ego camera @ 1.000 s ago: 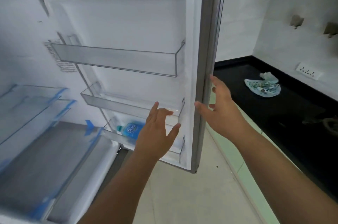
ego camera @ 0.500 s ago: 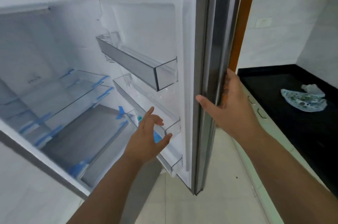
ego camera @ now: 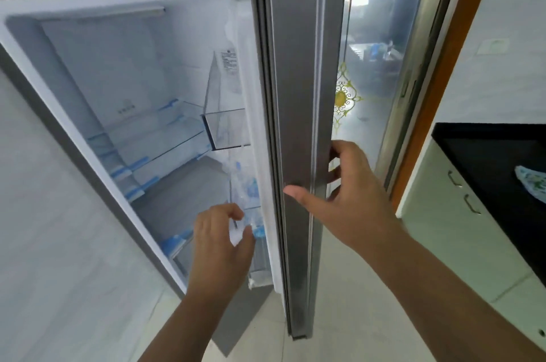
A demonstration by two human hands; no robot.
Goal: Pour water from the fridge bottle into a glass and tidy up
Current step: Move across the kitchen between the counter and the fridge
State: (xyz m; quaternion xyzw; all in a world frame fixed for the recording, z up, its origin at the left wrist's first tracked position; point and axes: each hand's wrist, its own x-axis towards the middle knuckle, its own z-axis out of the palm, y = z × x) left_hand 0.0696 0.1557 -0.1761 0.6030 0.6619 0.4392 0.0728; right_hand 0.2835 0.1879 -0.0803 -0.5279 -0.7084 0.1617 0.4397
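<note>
Clear plastic bottle (ego camera: 246,199) stands upright in our fridge door (ego camera: 295,125) rack, at one o'clock from our left hand (ego camera: 220,240), whose curled fingers pinch it; our right hand (ego camera: 344,196) grips the door edge.

Both forearms reach forward. The left hand (ego camera: 220,240) has its fingers (ego camera: 229,211) and thumb curled toward each other; the right hand (ego camera: 351,202) hooks its fingers round an edge, thumb extended.

The fridge door (ego camera: 295,125) has a brushed grey metal edge with a dull sheen. Its door bins (ego camera: 226,130) are clear glossy plastic. The countertop (ego camera: 490,161) is polished black stone; the floor (ego camera: 354,317) is smooth pale tile.
</note>
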